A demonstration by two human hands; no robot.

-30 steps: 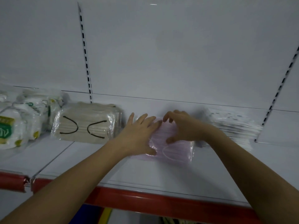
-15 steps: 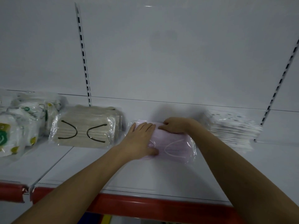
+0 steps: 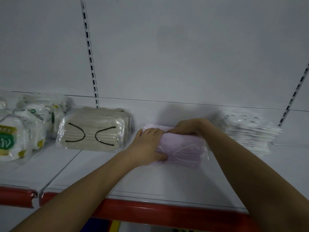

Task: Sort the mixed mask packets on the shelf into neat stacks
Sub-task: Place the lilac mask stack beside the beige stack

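Bare shelf (image 3: 150,181) in front of my pink packet stack (image 3: 185,148) gives me open room out to the red front edge (image 3: 150,210), and nothing hangs above it along the white back panel (image 3: 184,56). On my left the beige packet stack (image 3: 93,129) sits near the pink one with a narrow gap between, white packets (image 3: 21,131) piled beyond it. On my right the white patterned stack (image 3: 250,131) stands close by, blurred.
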